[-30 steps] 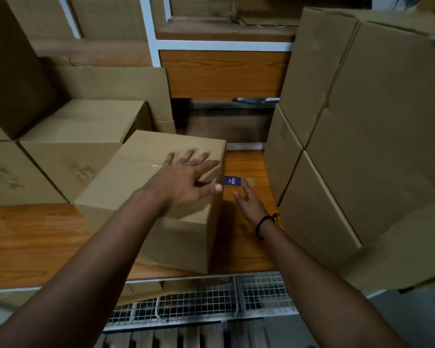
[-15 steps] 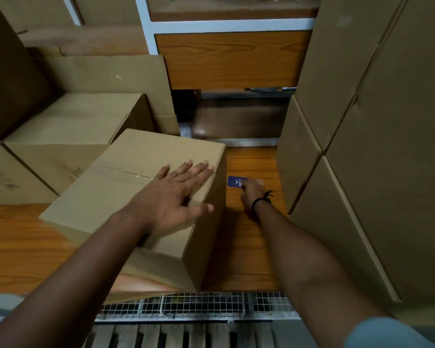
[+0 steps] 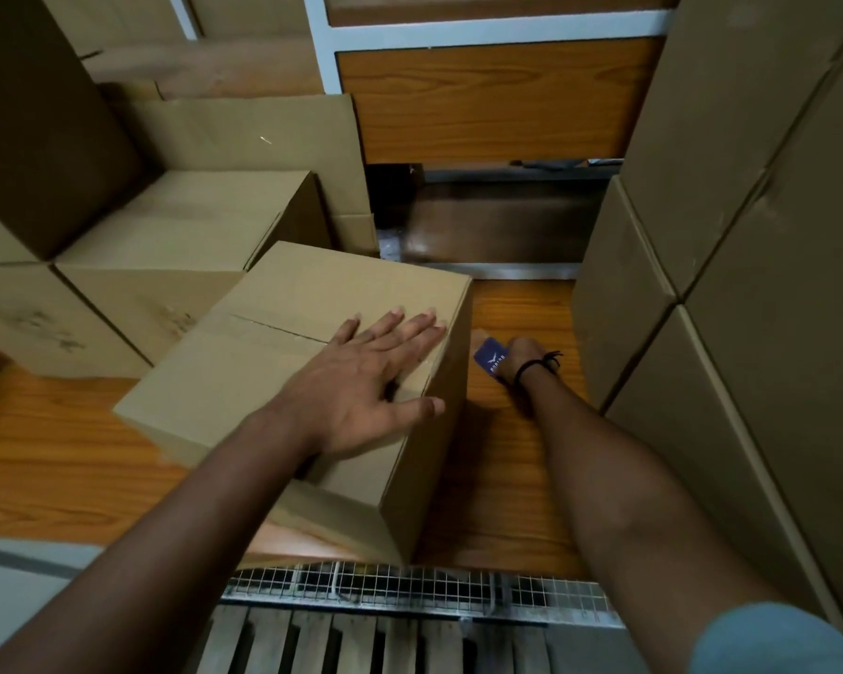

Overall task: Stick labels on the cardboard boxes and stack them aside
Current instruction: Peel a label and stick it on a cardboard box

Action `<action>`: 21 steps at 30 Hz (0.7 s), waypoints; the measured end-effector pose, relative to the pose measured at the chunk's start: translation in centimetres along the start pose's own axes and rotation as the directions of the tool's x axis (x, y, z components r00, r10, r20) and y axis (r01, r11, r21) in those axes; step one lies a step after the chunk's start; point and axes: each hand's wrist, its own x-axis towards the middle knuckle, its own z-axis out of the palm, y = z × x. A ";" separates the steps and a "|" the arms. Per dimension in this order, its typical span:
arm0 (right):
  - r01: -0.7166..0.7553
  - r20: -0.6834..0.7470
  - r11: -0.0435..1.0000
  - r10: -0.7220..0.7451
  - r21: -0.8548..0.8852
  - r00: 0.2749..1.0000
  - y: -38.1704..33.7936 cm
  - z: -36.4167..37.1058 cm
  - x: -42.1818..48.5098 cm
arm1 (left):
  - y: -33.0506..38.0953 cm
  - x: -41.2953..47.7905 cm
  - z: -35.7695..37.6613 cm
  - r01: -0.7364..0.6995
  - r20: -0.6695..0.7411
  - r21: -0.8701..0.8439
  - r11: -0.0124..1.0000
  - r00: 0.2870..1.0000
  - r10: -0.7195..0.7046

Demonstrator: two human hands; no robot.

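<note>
A closed cardboard box (image 3: 283,362) sits at an angle on the wooden shelf (image 3: 59,459), in the middle of the head view. My left hand (image 3: 361,381) lies flat on its top near the right edge, fingers straight and spread. Just right of the box, my right hand (image 3: 519,360) curls its fingers round a small blue label (image 3: 488,358) with white print and holds it tilted just above the wood. A black band circles that wrist.
Stacked cardboard boxes (image 3: 750,294) wall in the right side. More boxes (image 3: 157,245) and flat cardboard stand at the left and back. A wire mesh panel (image 3: 410,586) and wooden slats lie below the shelf's front edge. White shelf frame (image 3: 341,41) rises behind.
My right hand reached forward to the blue label lying on the wood, closed on it and lifted its edge. My left hand stayed flat on the box.
</note>
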 end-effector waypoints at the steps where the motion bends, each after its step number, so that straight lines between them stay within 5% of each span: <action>1: -0.041 -0.013 0.993 0.043 0.114 0.999 -0.1 -0.2 -0.2 | 0.0 0.0 0.0 -0.001 -0.001 -0.002 1.000 1.000 0.001; 4: -0.099 -0.040 0.882 0.132 0.462 0.990 0.1 -1.3 -1.7 | -0.1 0.1 0.1 -0.002 -0.006 -0.005 1.000 1.000 0.002; 8: -0.025 -0.051 0.693 0.089 0.720 0.995 0.1 -2.9 -6.3 | -0.2 0.2 0.3 -0.004 -0.016 -0.016 1.000 1.000 0.004; 12: 0.132 -0.107 0.530 -0.078 0.838 0.991 -0.9 -5.8 -13.0 | -0.2 0.2 0.2 -0.006 -0.059 -0.051 0.999 0.998 0.003; 15: 0.295 -0.245 0.508 -0.164 0.809 0.955 -1.7 -7.4 -17.3 | 0.1 0.1 0.0 0.000 -0.096 -0.172 0.985 0.995 -0.017; 17: 0.446 -0.388 0.551 -0.226 0.705 0.893 -2.4 -8.2 -19.6 | 0.3 -0.7 -0.9 0.013 -0.157 -0.542 0.840 0.981 -0.116; 18: 0.515 -0.452 0.574 -0.263 0.636 0.852 -2.9 -8.5 -20.8 | 0.3 -1.0 -1.3 -0.007 -0.179 -0.745 0.667 0.965 -0.189; 19: 0.585 -0.515 0.592 -0.309 0.554 0.800 -3.5 -8.6 -21.8 | 0.2 -1.4 -1.9 -0.041 -0.194 -0.862 0.504 0.947 -0.255; 21: 0.740 -0.643 0.591 -0.438 0.321 0.628 -4.8 -8.6 -23.5 | -0.3 -1.6 -2.9 -0.056 -0.169 -0.939 0.339 0.934 -0.314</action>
